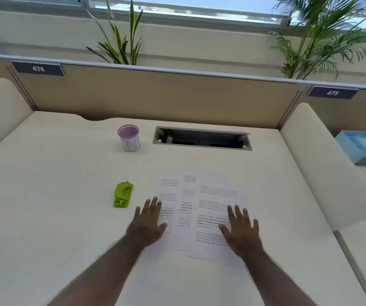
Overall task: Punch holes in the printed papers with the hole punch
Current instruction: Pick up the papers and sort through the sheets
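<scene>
Three printed papers (199,199) lie overlapped and fanned out on the cream desk (67,217) in front of me. My left hand (149,221) rests flat, fingers spread, on the left edge of the leftmost sheet. My right hand (240,230) lies flat with fingers apart on the rightmost, topmost sheet. A small green hole punch (122,195) sits on the desk to the left of the papers, a short way from my left hand and untouched.
A white cup with a pink inside (129,138) stands behind the punch. A cable slot (201,138) is sunk in the desk at the back. Padded dividers (323,164) flank the desk; a blue tray (364,147) sits beyond the right one.
</scene>
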Available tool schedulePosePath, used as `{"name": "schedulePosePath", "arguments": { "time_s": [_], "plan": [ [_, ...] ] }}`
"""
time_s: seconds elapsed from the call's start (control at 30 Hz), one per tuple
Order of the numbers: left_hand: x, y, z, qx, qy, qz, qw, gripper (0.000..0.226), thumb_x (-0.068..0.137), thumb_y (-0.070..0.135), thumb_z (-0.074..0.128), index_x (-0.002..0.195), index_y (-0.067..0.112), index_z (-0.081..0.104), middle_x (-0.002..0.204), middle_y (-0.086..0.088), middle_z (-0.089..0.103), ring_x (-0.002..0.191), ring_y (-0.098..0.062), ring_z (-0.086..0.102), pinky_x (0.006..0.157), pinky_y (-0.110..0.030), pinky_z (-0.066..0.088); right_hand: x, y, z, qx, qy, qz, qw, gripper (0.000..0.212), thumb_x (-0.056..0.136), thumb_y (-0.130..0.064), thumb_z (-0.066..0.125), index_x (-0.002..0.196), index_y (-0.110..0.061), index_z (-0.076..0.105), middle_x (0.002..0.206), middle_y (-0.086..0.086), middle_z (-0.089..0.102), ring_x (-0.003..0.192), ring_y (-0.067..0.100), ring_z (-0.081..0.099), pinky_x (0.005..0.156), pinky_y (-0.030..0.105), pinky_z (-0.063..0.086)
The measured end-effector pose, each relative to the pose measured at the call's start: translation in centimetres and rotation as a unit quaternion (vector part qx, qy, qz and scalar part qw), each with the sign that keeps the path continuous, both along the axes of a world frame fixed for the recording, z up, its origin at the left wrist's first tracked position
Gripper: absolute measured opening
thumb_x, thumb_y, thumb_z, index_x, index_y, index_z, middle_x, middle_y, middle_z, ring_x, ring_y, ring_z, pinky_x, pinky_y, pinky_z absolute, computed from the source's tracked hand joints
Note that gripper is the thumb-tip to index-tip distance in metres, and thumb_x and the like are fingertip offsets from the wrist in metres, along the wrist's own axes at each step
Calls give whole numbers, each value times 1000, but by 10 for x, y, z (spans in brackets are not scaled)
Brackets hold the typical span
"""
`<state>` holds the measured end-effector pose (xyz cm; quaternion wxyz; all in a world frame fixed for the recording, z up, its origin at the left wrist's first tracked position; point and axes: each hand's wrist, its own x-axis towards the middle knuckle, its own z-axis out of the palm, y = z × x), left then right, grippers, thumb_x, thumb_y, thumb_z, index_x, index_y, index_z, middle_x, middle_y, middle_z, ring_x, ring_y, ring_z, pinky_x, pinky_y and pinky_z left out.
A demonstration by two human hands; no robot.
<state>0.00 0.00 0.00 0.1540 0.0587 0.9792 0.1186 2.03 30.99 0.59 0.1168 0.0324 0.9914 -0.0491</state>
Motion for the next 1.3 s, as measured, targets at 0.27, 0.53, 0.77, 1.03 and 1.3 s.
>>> {"name": "schedulePosePath", "arguments": {
  "time_s": [0.27,0.53,0.77,1.03,1.3],
  "plan": [
    [15,-5,-14,-10,-95,69,993,104,81,66,52,156,19,-1,166,0,-12,154,-23,-6,121,-56,9,21,7,-13,-3,-110,-76,991,96,84,-76,35,154,-30,-11,164,5,-20,150,41,-7,114,65,12],
    [10,6,-10,-69,-101,95,988,112,71,69,63,156,23,5,167,-4,-10,154,-26,-3,119,-59,10,23,9,-18,-16,-137,-80,987,93,86,-75,34,155,-29,-7,164,5,-20,150,40,-9,115,63,14],
    [7,32,6,-141,-44,100,984,78,69,57,74,133,24,46,137,-7,40,122,-25,46,99,-40,38,23,10,-22,-16,-135,-80,988,94,85,-76,34,155,-29,-7,164,5,-20,150,40,-9,117,62,12],
    [12,34,6,122,-91,229,961,78,72,25,77,141,19,41,138,-8,31,117,-32,58,99,-40,50,20,10,-20,-36,-125,-77,988,94,86,-73,39,156,-26,-4,164,10,-18,150,40,-9,119,56,10],
    [2,31,15,315,-49,331,888,41,82,12,60,123,11,60,126,-11,68,114,-30,63,99,-37,51,15,5,-17,-80,-114,-63,988,89,90,-65,42,156,-25,-3,164,9,-16,151,33,-11,121,53,7]
  ]
}}
